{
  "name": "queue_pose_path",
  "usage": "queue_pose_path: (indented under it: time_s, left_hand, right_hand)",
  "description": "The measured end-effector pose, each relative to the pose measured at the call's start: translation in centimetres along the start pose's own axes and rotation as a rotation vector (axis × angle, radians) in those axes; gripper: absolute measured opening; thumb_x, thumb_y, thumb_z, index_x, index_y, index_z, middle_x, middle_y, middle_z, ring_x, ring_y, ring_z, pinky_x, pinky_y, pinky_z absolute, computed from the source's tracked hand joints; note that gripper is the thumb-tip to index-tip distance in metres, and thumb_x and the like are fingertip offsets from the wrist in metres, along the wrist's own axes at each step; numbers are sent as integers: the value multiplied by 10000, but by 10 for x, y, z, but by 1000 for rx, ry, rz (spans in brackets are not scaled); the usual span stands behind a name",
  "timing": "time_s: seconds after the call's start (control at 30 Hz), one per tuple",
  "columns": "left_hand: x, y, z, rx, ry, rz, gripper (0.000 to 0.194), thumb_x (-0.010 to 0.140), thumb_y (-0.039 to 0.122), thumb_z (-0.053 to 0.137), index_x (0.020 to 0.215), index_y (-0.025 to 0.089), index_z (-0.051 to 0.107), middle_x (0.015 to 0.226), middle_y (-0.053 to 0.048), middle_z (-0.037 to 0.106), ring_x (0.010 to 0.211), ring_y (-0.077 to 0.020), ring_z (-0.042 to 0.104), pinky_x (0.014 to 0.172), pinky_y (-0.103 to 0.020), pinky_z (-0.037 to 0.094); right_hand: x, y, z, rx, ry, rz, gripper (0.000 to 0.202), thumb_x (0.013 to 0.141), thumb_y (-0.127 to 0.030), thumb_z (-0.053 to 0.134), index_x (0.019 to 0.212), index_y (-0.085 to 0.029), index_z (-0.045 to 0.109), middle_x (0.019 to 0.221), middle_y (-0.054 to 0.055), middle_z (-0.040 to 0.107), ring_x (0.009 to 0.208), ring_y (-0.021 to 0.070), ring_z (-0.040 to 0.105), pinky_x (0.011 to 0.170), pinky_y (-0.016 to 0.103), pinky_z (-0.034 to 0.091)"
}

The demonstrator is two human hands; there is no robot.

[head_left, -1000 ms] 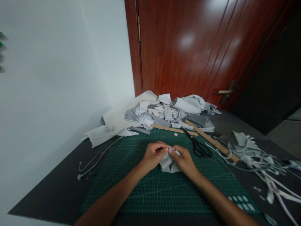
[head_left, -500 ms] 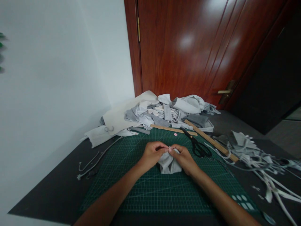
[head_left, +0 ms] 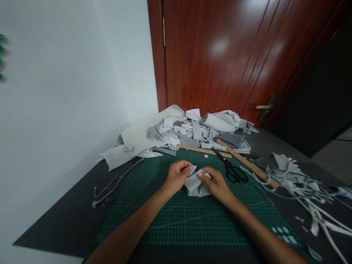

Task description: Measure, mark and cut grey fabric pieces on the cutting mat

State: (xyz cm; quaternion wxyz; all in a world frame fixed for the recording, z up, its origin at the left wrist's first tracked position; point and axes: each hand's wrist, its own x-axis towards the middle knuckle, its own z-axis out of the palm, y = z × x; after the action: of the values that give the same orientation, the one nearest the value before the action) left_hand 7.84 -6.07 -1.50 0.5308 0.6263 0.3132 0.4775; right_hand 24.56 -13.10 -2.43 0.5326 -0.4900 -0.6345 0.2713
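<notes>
A small piece of light grey fabric (head_left: 197, 186) hangs between my two hands, a little above the green cutting mat (head_left: 176, 223). My left hand (head_left: 179, 174) pinches its upper left edge between thumb and fingertips. At the upper right, my right hand (head_left: 216, 181) grips the same cloth with the thumb on top. A gap shows between the two pinched spots, and the lower part of the cloth droops in folds. Black scissors (head_left: 233, 172) lie just beyond my right hand, and a small pink piece (head_left: 206, 156) rests on the mat ahead.
Two wooden rulers, one crosswise (head_left: 203, 150) and one slanted (head_left: 249, 164), lie at the mat's far side. Behind them is a heap of grey and white fabric scraps (head_left: 189, 134). Cut strips (head_left: 299, 183) tangle at the right; thin cords (head_left: 118, 185) lie left. A wooden door (head_left: 214, 66) stands behind.
My hands have moved apart from nearly touching fingertips, the left one shifting slightly up and left. The fabric's top edge has opened between them and its lower edge sits higher.
</notes>
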Motion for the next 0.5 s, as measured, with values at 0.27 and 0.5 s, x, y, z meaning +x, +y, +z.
queue_pose_path:
  time_s: [0.27, 0.5]
  left_hand:
    - [-11, 6, 9, -22, -87, -48, 245, 754, 395, 773, 798, 155, 779, 769, -59, 764, 683, -166, 662, 646, -254, 493]
    - [-13, 5, 9, -64, -131, -60, 290, 750, 417, 807, 855, 147, 792, 853, -83, 789, 753, -186, 696, 709, -274, 528]
  right_hand:
    - [-1, 2, -2, -74, -1, -44, 372, 965, -472, 591, 719, -205, 669, 700, 8, 598, 682, 171, 564, 643, 285, 418]
    - [0, 1, -3, -108, 38, -75, 348, 970, -425, 593, 705, -209, 657, 691, 5, 599, 682, 173, 570, 650, 290, 413]
